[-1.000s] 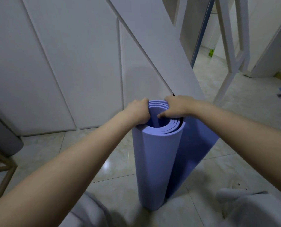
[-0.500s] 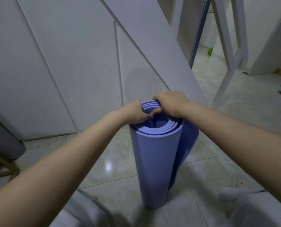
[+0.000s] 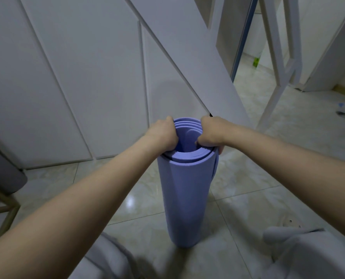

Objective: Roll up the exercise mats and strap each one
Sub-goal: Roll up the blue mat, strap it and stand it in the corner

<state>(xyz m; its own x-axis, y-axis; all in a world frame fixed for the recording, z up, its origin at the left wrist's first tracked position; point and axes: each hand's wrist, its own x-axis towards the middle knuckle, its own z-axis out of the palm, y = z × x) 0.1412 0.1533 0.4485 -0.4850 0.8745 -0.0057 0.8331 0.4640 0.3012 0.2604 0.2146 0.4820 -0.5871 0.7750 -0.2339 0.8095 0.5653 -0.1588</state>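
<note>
Left hand [image 3: 162,135] and right hand [image 3: 211,134] wound mat [image 3: 185,198] tighter.

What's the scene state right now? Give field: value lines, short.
mat: purple, rolled, standing on end on the tiled floor
left hand: grips the mat's top rim on its left side, fingers curled into the roll
right hand: grips the top rim on its right side
strap: none visible on the mat
backdrop: white cabinet doors behind the mat
</note>
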